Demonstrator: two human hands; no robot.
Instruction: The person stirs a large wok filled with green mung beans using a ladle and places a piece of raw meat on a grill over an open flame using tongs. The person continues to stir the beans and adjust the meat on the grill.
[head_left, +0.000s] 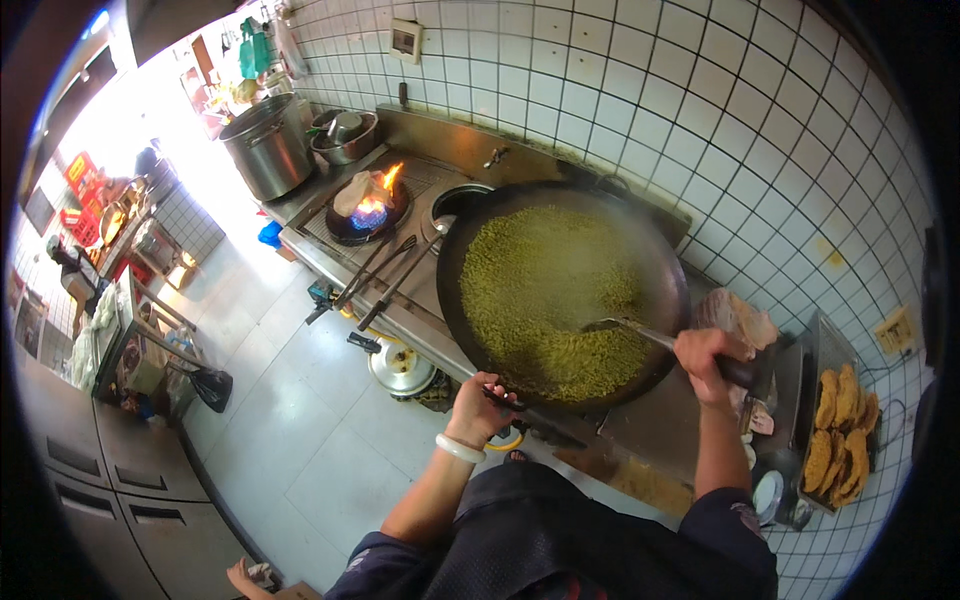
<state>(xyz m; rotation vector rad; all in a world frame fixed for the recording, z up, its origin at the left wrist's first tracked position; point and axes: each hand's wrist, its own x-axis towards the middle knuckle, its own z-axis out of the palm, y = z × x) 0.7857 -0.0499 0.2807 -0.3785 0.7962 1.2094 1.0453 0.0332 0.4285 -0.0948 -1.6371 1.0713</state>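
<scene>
Over the stove sits a large dark wok (674, 274) holding a heap of small green grains or chopped greens (555, 285), with steam rising from it. My right hand (705, 360) grips the handle of a metal wok spatula (637, 328); its head is partly sunk in the green food. At the wok's near rim, my left hand (480, 409) is closed around a short dark handle (504, 398). Whether that handle is fixed to the wok cannot be made out. A white bangle (460, 448) circles my left wrist.
Flames (375, 210) burn on an uncovered burner left of the wok. A ladle (405, 274) lies across the stovetop near a round pot well (459, 201). A tall steel stockpot (268, 150) stands beyond. Fried pieces (840, 435) fill a tray at right. Another person's hand (241, 579) shows lower left.
</scene>
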